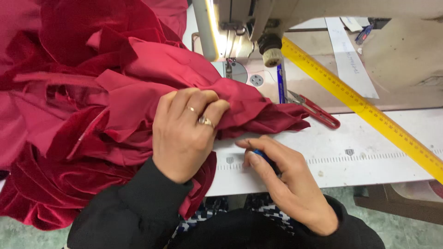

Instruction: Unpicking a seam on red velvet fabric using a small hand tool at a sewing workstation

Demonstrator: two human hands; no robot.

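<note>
A large heap of red velvet and satin fabric point(83, 92), with a zipper visible in it, covers the left of the white sewing table point(360, 157). My left hand point(184, 129), wearing rings, presses down and grips a fold of that fabric. Just to its right, my right hand point(281, 180) rests on the table edge, fingers closed around a small blue tool point(264, 157) whose tip points at the fabric's edge. The sewing machine head point(240, 32) with its lit needle area stands behind the fabric.
A long yellow ruler point(369, 110) lies diagonally across the table's right side. Red-handled thread snips point(318, 113) and a blue pen point(280, 85) lie beside the machine. White paper strips point(350, 55) rest farther back. A printed scale point(369, 157) runs along the table's front.
</note>
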